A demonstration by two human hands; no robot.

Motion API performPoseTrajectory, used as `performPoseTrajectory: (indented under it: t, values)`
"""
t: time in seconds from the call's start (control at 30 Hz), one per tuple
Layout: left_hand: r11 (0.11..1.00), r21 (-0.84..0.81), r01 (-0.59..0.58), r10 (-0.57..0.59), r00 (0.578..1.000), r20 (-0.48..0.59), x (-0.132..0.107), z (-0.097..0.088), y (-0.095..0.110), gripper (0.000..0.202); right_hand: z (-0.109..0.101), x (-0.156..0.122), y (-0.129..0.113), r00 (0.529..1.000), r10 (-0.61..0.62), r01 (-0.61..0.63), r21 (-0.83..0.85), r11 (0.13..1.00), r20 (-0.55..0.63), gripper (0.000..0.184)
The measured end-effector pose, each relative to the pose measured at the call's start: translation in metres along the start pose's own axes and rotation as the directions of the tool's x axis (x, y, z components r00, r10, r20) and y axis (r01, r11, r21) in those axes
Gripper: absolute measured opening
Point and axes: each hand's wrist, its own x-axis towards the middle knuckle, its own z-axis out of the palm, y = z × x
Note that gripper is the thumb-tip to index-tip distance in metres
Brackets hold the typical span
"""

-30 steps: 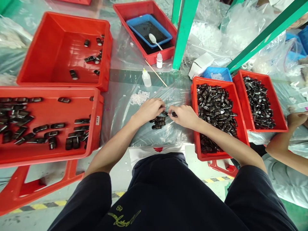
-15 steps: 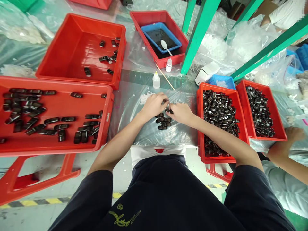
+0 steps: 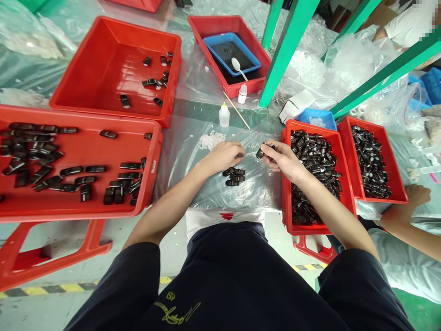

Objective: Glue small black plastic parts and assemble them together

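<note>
right hand (image 3: pixel 280 158) pinches one black part (image 3: pixel 260 153) at 1 o'clock of the small pile (image 3: pixel 233 176) | left hand (image 3: pixel 223 156) curled over pile, grip unclear | left tray (image 3: pixel 151 170) partly filled at 9 o'clock; right bin (image 3: pixel 285 184) at 3 o'clock looks full, so much seems left

right hand (image 3: pixel 280 158) lifted away rightward with a dark piece (image 3: pixel 260 153), hands now parted
</note>
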Motion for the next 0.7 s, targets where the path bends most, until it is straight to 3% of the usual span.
performPoseTrajectory:
  t: [0.1,0.2,0.33,0.5,0.7]
  values:
    - [1.0,0.002,-0.009,0.009,1.0,-0.003,0.002,0.004,0.0,0.027,0.003,-0.012,0.001,0.999,0.037,-0.032,0.157,0.987,-0.028,0.06]
    - [0.987,-0.16,-0.016,0.003,0.996,-0.085,0.002,0.004,0.003,0.021,0.005,-0.012,0.007,0.996,0.059,-0.039,0.249,0.968,-0.072,0.064]
    - [0.86,-0.501,-0.1,-0.047,0.961,-0.272,-0.001,0.002,0.014,0.015,0.006,-0.008,0.015,0.993,0.062,-0.032,0.279,0.96,-0.099,0.065]
    - [0.732,-0.639,-0.234,-0.094,0.895,-0.436,-0.002,-0.002,0.025,0.02,0.008,-0.005,0.02,0.994,0.041,-0.01,0.289,0.957,-0.102,0.063]
    - [0.658,-0.728,-0.194,-0.214,0.878,-0.428,-0.001,0.004,0.025,0.028,0.01,-0.003,0.023,0.991,0.057,-0.018,0.303,0.953,-0.121,0.064]
